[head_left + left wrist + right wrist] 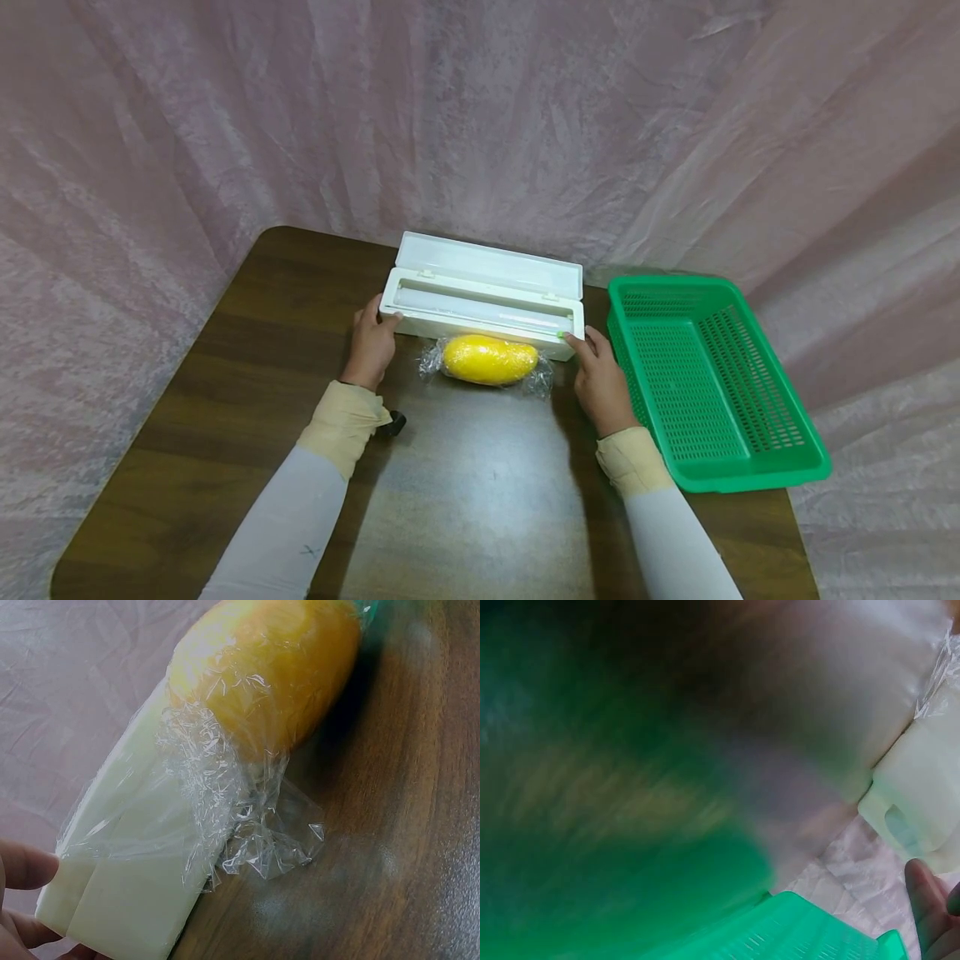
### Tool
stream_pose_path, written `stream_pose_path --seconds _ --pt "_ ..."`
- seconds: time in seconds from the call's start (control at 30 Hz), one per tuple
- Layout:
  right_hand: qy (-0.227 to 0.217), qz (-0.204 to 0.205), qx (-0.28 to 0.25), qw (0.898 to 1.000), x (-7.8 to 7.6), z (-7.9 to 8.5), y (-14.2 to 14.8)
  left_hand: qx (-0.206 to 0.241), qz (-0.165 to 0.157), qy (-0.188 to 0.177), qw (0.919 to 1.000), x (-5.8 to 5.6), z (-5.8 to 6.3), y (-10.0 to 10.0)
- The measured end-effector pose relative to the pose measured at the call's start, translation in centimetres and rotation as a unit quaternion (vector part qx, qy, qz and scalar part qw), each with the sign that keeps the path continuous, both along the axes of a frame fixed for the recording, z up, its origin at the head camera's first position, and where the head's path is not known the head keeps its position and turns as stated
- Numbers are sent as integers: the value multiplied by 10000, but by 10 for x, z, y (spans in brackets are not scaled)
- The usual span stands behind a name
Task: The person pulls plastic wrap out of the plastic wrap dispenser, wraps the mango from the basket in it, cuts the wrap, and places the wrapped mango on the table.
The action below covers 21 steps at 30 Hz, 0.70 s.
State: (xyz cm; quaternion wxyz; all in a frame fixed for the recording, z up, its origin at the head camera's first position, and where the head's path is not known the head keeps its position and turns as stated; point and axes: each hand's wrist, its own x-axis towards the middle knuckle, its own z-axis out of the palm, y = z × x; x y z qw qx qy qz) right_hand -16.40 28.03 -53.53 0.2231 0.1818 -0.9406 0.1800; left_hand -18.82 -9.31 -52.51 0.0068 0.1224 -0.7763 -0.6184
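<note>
A white cling film dispenser (pixel 480 323) lies across the far part of the table, lid (pixel 491 265) raised, its film roll (pixel 483 308) visible inside. My left hand (pixel 370 346) grips the left end, thumb over the front rim. At the right end my right hand (pixel 600 379) holds the box, its thumb by a small green slide cutter (pixel 561 334). Against the front of the box sits a yellow, mango-like fruit (pixel 489 360), wrapped in clear film (pixel 202 772) with crumpled ends. In the right wrist view, fingertips (pixel 916 871) touch the box's end.
A green plastic basket (pixel 783 400) stands on the right, close beside my right hand and forearm. The brown wooden table (pixel 225 400) ends at a pinkish curtain (pixel 487 117) behind the dispenser. A small black object (pixel 393 424) shows at my left wrist.
</note>
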Motion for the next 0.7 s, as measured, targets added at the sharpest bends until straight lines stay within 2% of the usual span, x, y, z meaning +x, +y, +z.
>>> stream_pose_path --seconds 0.7 --pt "-73 112 -6 9999 -2 -4 9 79 -2 -6 10000 1 0 0"
